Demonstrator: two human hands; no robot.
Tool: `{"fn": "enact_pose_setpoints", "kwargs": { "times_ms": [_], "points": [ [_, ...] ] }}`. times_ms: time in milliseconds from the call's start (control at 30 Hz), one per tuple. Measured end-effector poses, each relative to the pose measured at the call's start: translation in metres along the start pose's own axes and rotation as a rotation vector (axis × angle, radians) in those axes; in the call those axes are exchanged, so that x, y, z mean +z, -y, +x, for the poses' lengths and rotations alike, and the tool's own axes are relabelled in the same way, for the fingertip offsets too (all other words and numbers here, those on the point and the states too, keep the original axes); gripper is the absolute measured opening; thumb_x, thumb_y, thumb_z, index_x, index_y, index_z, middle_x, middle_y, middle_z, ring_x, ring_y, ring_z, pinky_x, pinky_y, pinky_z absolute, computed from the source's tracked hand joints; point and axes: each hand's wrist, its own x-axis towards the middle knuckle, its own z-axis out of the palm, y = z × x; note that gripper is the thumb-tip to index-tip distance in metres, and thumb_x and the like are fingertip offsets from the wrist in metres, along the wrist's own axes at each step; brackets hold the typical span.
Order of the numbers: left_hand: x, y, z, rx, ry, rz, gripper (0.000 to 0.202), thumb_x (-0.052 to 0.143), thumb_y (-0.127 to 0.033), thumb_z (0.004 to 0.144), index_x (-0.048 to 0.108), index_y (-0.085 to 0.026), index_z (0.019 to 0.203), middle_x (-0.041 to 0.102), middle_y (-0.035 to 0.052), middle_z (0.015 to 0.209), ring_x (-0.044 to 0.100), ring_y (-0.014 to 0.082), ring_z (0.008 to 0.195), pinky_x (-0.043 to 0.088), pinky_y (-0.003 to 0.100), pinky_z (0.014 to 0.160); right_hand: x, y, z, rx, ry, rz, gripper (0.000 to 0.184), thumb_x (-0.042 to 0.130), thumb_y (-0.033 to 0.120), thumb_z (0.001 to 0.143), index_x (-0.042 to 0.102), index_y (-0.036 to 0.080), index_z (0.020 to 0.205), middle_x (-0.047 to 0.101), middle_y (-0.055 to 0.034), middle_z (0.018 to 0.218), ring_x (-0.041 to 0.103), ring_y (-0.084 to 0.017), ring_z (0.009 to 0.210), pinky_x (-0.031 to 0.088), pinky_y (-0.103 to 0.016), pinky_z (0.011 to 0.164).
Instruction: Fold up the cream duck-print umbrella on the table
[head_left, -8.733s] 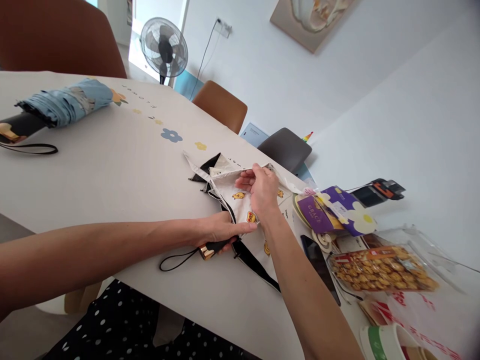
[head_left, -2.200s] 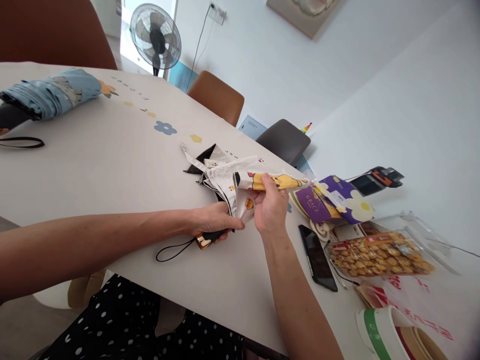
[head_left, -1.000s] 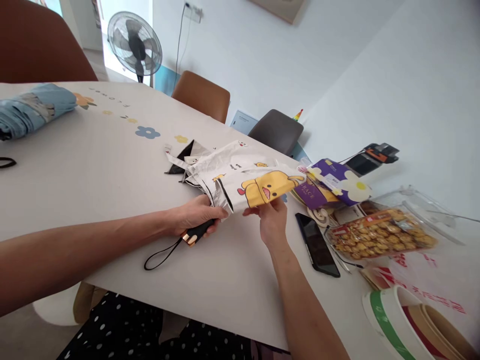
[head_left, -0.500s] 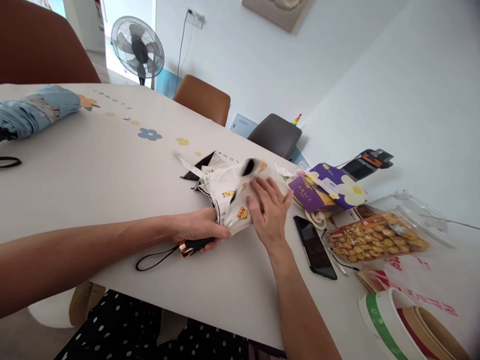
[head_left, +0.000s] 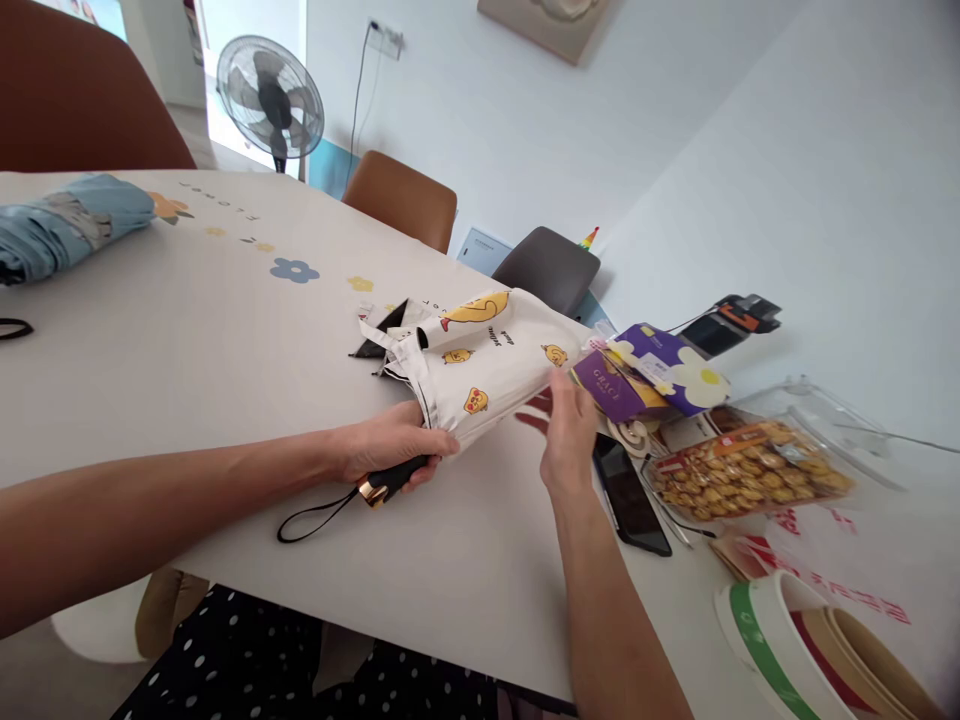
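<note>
A white folding umbrella (head_left: 517,345) printed with yellow ducks lies tilted above the table, its canopy partly folded and loose. My left hand (head_left: 397,445) is wrapped round its black handle end and pinches the canopy edge under the thumb. A black wrist loop hangs from the handle's gold-coloured end. At the umbrella's right lower side is my right hand (head_left: 566,425), fingers apart, some of them behind or under the canopy edge. Whether those fingertips touch the cloth is hard to see. Black lining shows at the canopy's left corner, beside a white strap.
A folded blue umbrella (head_left: 82,220) lies at the table's far left. To the right are a phone (head_left: 634,490), a purple box (head_left: 622,385), a clear container of snacks (head_left: 750,470) and paper rolls (head_left: 780,640). A fan (head_left: 271,100) and chairs stand beyond the table.
My right hand has moved off the top of the canopy, down to its right lower side. The canopy panel now lies flatter, with its duck print showing. My left hand keeps its grip.
</note>
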Motion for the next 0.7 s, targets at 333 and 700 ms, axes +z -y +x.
{"fn": "enact_pose_setpoints", "kwargs": {
  "times_ms": [333, 700],
  "points": [
    [0.002, -0.001, -0.002, 0.043, 0.034, 0.389, 0.019, 0.049, -0.025, 0.069, 0.043, -0.017, 0.053, 0.048, -0.0012, 0.045, 0.043, 0.0096, 0.040, 0.035, 0.022, 0.040, 0.033, -0.012, -0.027, 0.272, 0.232, 0.654, 0.040, 0.058, 0.031, 0.077, 0.055, 0.022, 0.116, 0.061, -0.0026, 0.115, 0.055, -0.022, 0.109, 0.051, -0.036, 0.085],
    [0.020, 0.005, -0.002, 0.070, -0.246, 0.658, 0.016, 0.053, -0.033, 0.066, 0.043, -0.020, 0.067, 0.048, -0.0028, 0.048, 0.044, 0.0113, 0.038, 0.032, 0.022, 0.035, 0.030, 0.005, -0.034, 0.043, 0.075, 0.452, 0.042, 0.054, 0.030, 0.076, 0.052, 0.016, 0.116, 0.062, -0.0067, 0.109, 0.060, -0.022, 0.098, 0.052, -0.035, 0.081]
  ]
}}
